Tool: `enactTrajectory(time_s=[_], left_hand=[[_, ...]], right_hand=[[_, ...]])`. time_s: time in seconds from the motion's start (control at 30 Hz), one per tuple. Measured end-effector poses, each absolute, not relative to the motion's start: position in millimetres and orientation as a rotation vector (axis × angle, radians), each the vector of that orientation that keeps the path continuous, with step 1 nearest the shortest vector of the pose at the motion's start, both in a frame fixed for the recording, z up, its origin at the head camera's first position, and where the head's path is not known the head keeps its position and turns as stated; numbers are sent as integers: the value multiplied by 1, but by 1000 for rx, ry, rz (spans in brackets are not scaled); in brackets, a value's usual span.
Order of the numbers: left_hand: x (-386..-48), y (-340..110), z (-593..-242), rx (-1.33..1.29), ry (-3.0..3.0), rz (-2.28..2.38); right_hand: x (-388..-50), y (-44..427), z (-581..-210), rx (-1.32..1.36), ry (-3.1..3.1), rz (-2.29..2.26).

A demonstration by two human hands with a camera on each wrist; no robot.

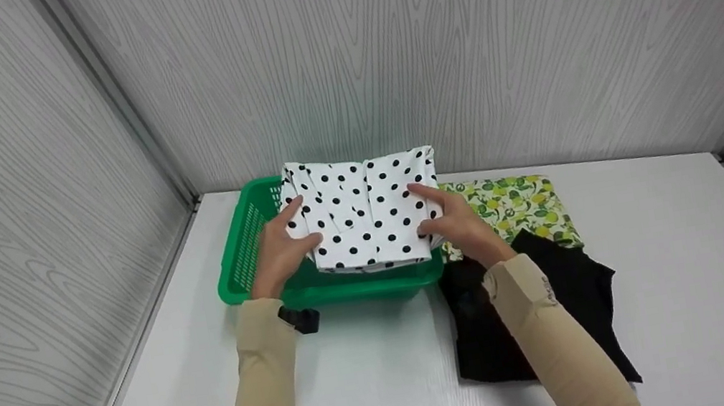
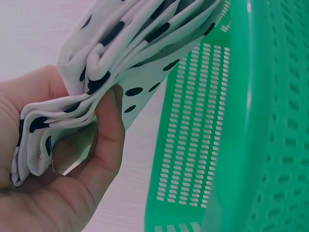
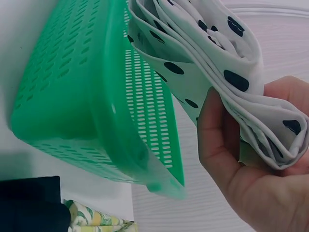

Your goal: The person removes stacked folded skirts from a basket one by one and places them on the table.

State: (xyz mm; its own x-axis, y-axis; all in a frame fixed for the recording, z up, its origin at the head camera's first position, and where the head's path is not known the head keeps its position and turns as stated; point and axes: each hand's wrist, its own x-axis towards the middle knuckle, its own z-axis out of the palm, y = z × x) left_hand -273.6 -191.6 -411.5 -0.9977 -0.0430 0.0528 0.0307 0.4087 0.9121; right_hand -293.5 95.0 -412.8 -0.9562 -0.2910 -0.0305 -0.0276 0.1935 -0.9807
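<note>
A folded white cloth with black dots [image 1: 364, 213] is held up over a green plastic basket [image 1: 340, 292]. My left hand [image 1: 278, 249] grips its left edge, thumb on one face and fingers on the other. On the opposite edge my right hand [image 1: 460, 224] pinches the cloth in the same way. Both wrist views show several stacked layers of the dotted cloth [image 2: 130, 53] between thumb and fingers, close beside the basket's perforated wall [image 3: 72, 72]. The cloth hides most of the basket's inside in the head view.
Right of the basket lies a folded cloth with a lemon print [image 1: 515, 204]. A black cloth [image 1: 581, 299] lies in front of it, partly under my right forearm. The white table [image 1: 369, 383] meets grey wood-grain walls [image 1: 381, 47] at the back and sides.
</note>
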Motion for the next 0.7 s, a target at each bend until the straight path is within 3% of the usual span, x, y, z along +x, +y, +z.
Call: enactTrajectory(time_s=[0.7], left_hand=[[-255, -141, -414, -112, -2429, -1753]], right_hand=[[-266, 150, -410, -343, 2299, -1909]])
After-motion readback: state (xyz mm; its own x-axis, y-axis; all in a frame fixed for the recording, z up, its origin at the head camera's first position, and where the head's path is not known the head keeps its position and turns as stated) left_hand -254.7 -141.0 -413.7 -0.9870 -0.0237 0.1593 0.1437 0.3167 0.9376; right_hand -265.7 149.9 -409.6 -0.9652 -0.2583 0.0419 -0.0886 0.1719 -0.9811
